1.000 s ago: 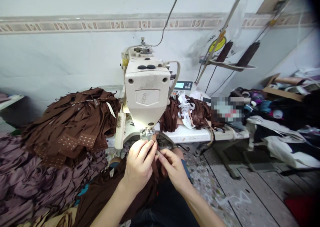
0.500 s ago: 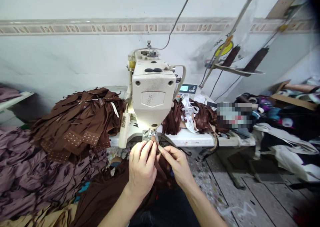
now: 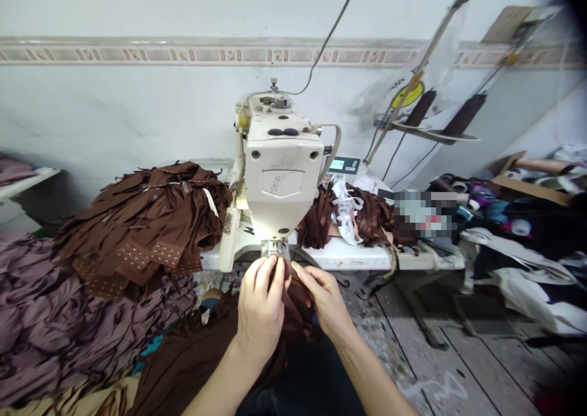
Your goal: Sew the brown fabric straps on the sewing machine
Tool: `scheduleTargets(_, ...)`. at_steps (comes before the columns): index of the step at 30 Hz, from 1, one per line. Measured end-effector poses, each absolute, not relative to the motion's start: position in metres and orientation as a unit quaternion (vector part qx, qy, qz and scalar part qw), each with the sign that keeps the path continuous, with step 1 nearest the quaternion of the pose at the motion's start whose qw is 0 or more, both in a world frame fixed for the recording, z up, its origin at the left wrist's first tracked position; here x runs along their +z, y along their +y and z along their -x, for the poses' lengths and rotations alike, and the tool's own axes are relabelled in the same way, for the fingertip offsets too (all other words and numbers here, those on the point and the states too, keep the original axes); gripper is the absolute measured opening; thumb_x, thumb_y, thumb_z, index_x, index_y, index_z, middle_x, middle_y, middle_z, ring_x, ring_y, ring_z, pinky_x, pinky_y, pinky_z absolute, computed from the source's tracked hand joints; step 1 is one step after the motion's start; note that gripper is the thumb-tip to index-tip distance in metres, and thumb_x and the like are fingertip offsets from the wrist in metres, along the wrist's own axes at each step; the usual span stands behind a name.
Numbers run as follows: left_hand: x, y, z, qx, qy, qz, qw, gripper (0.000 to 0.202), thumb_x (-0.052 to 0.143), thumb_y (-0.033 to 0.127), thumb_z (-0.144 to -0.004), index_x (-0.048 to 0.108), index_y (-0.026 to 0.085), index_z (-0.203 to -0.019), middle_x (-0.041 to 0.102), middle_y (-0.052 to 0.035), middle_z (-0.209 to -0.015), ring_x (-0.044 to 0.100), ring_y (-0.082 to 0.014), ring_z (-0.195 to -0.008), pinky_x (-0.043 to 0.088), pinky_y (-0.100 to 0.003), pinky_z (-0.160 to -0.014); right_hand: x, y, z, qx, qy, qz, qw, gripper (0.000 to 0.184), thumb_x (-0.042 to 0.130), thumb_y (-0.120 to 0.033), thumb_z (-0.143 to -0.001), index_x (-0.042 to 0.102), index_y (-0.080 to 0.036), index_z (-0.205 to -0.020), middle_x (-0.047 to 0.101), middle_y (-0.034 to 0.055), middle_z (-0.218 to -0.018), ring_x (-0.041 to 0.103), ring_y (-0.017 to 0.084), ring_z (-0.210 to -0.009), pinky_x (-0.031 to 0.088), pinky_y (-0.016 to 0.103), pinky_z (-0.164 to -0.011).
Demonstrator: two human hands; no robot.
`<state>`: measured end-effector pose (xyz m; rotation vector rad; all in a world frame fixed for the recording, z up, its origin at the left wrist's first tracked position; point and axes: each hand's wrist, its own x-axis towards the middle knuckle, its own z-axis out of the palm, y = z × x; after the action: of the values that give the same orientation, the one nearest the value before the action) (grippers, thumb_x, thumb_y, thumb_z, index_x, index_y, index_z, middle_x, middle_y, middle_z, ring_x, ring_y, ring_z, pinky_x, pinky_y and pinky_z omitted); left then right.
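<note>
Left hand (image 3: 261, 315) clamped on brown fabric (image 3: 298, 303) | right hand (image 3: 323, 300) too | near presser foot (image 3: 276, 248)

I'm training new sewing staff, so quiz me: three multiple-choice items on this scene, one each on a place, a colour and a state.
1. On which side of the sewing machine is the studded brown stack?
A) Left
B) Right
C) Behind

2. What colour is the heap at lower left?
A) White
B) Mauve
C) Green

3. How do the left hand and right hand stand to the brown cloth?
A) Neither touches it
B) Only the right holds it
C) Both hold it

1: A, the stack lies left of the machine.
2: B, its folds are mauve.
3: C, both hands' fingers are on it.
</note>
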<state>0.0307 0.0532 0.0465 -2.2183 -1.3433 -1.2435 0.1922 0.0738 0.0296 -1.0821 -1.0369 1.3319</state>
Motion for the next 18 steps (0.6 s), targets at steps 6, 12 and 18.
scheduleTargets(6, 0.052, 0.039, -0.010, -0.479, -0.485, 0.731, -0.011, 0.048, 0.056, 0.010, -0.103, 0.062, 0.027, -0.148, 0.065, -0.0143, -0.142, 0.065, -0.0285, -0.133, 0.059, -0.049, -0.109, 0.023, 0.064, -0.187, 0.477, -0.439, 0.517, 0.559, 0.048, 0.078, -0.065, -0.090, 0.067, -0.019, -0.079, 0.052, -0.0027, -0.066, 0.045, 0.013, -0.056, 0.035, 0.025, -0.049)
scheduleTargets(12, 0.062, 0.042, 0.008, -0.511, -0.543, 0.600, -0.290, 0.024, 0.071, 0.039, -0.099, 0.065, 0.021, -0.112, 0.073, -0.0048, -0.097, 0.074, -0.0181, -0.086, 0.060, -0.026, -0.071, 0.030, 0.041, -0.172, 0.445, -0.487, 0.489, 0.570, 0.047, 0.070, -0.062, -0.097, 0.060, -0.022, -0.077, 0.058, -0.0002, -0.075, 0.050, 0.013, -0.058, 0.044, 0.026, -0.055)
scheduleTargets(18, 0.067, 0.060, 0.003, -0.476, -0.509, 0.535, -0.477, 0.035, 0.075, 0.050, -0.094, 0.071, 0.017, -0.086, 0.071, -0.0016, -0.079, 0.065, -0.0154, -0.073, 0.051, -0.025, -0.070, 0.036, 0.041, -0.164, 0.594, -0.459, 0.429, 0.502, 0.057, 0.080, -0.065, -0.088, 0.040, -0.025, -0.079, 0.050, -0.0082, -0.071, 0.049, 0.008, -0.047, 0.040, 0.021, -0.045)
